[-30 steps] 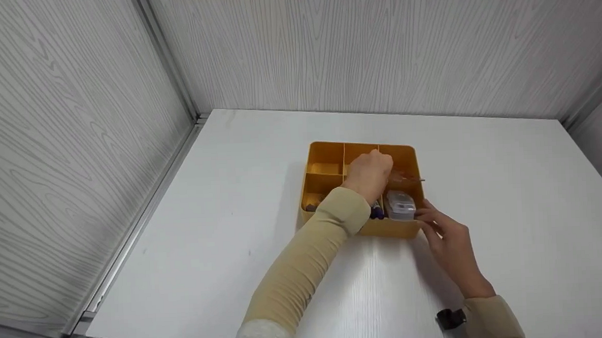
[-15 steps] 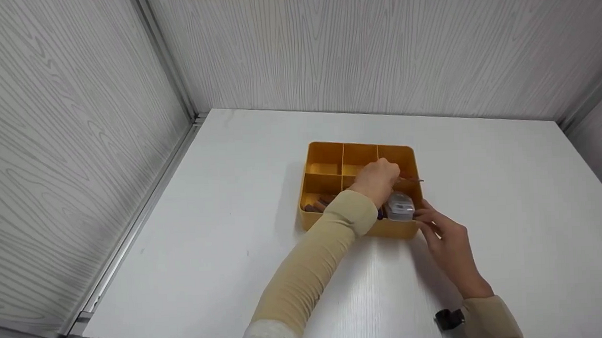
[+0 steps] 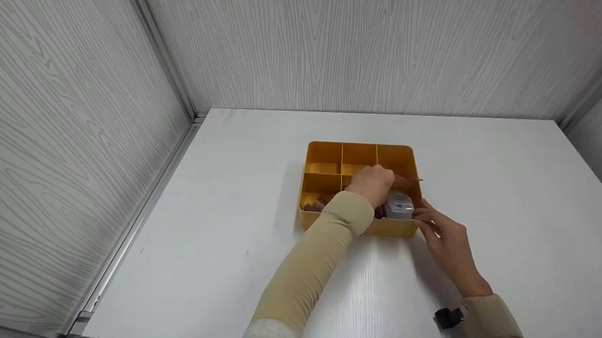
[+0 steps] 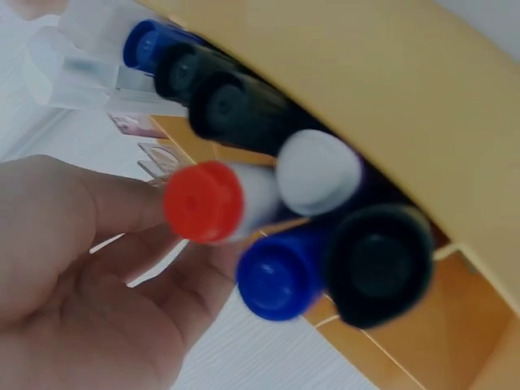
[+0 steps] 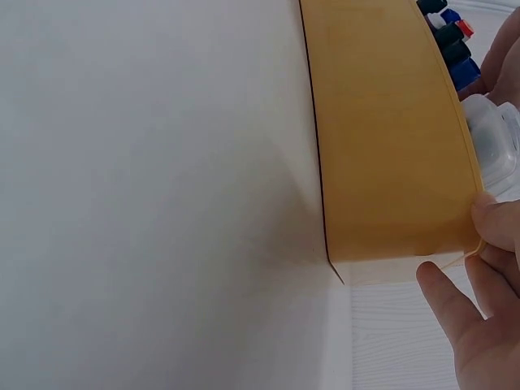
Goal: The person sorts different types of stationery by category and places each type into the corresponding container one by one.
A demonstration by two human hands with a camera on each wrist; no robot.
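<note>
A yellow divided box (image 3: pixel 392 229) stands on the white table. My left hand (image 3: pixel 372 182) reaches into its middle part, over several markers. In the left wrist view, the thumb and fingers pinch a marker with a red end (image 4: pixel 203 201) and white barrel. Crowded beside it are a blue marker (image 4: pixel 280 276), a dark marker (image 4: pixel 380 264) and a white-ended one (image 4: pixel 318 172). My right hand (image 3: pixel 449 244) grips the box's near right corner, thumb on the rim in the right wrist view. A clear plastic case (image 3: pixel 399 206) sits in the near right compartment.
Brown, stick-like pieces (image 3: pixel 319 205) lie in the near left compartment. A thin reddish-brown stick (image 3: pixel 412 179) pokes over the box's right rim. Wood-patterned panels (image 3: pixel 357 49) enclose the table (image 3: pixel 198 255) at the back and sides.
My left hand has shifted slightly toward me inside the box, first to the right and then a little back left. The right hand and the box stay nearly in place.
</note>
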